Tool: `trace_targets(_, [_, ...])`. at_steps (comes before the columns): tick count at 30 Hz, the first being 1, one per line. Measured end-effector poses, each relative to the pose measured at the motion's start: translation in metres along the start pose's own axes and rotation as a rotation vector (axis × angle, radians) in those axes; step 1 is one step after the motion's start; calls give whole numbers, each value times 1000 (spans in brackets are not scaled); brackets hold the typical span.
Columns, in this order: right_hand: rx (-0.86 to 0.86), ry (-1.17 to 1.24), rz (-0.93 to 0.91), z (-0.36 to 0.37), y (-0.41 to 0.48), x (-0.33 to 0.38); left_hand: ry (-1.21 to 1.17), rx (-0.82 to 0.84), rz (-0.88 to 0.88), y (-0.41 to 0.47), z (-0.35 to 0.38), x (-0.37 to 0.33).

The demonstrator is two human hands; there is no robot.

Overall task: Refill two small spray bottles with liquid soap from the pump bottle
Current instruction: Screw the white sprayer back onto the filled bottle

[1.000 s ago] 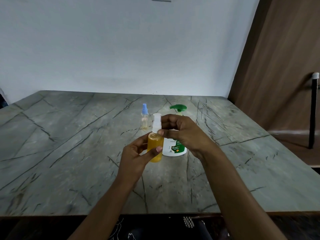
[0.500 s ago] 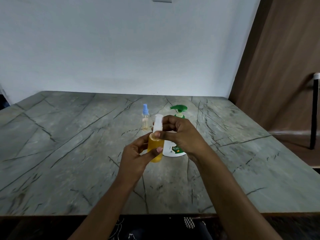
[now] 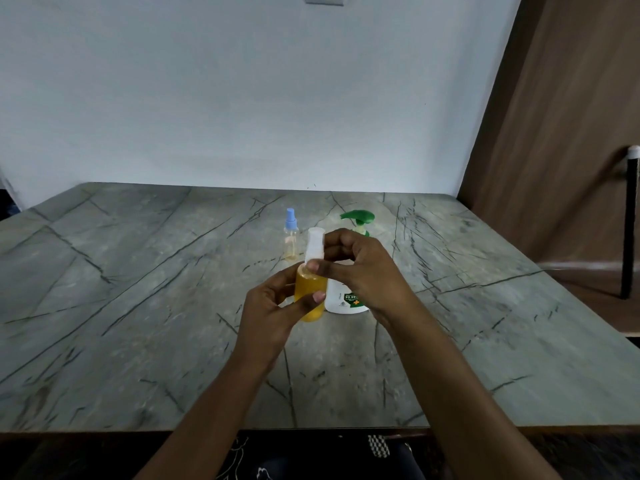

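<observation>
Bottle (image 3: 310, 287) — in left hand (image 3: 268, 308), right hand (image 3: 365, 268)

Matt stone-look tbl (image 3: 138, 306), clear plastic spray btl (image 3: 291, 245), glossy white plastic pump btl (image 3: 346, 304)

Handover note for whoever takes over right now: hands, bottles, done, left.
Left hand grips the body of the white-capped spray bottle, held above the table.
Right hand pinches its white spray top near the collar.
Blue-capped spray bottle and pump bottle stand on the table behind the hands.
Done: held bottle looks full of yellow soap.
Left: seat its top if loose, set it down, then refill the other, which looks barely filled.
</observation>
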State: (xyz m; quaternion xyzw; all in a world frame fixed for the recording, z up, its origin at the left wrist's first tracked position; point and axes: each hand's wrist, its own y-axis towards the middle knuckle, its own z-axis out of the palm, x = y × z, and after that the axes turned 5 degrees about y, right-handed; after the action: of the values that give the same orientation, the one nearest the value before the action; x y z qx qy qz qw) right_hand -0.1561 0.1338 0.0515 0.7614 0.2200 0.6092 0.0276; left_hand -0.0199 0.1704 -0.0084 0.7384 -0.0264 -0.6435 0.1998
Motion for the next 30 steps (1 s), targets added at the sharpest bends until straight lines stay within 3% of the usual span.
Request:
trace_targets(3, [-84, -84, -3, 7, -1, 0, -8, 2, 3, -1, 0, 1])
trace_targets(9, [142, 95, 59, -2, -4, -4, -32, 16, 11, 0, 1, -1])
trace_targets(17, [-130, -86, -4, 8, -1, -5, -29, 21, 24, 0, 1, 2])
trace_targets(23, [209, 200, 77, -2, 0, -6, -49, 64, 32, 1, 0, 2])
trace_targets(30, [-31, 115, 17, 11, 0, -9, -51, 44, 8, 2, 1, 6])
